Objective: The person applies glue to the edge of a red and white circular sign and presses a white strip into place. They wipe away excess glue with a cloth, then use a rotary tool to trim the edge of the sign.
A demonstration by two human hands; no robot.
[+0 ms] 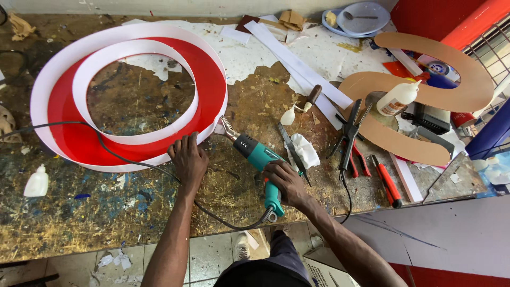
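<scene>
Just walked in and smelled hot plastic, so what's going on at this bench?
A person is working on a big red and white ring-shaped sign letter on the paint-stained workbench. The left hand presses on the letter's white outer rim, while the right hand grips a teal heat gun whose nozzle points at that rim. Pliers and a glue bottle lie nearby.

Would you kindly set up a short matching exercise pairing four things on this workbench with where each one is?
1. heat gun
2. glue bottle
3. red ring
4. plate

A. lying on the brown curved board
B. under the left hand
C. in the right hand
D. at the bench's far edge

Pairs: 1-C, 2-A, 3-B, 4-D
</scene>
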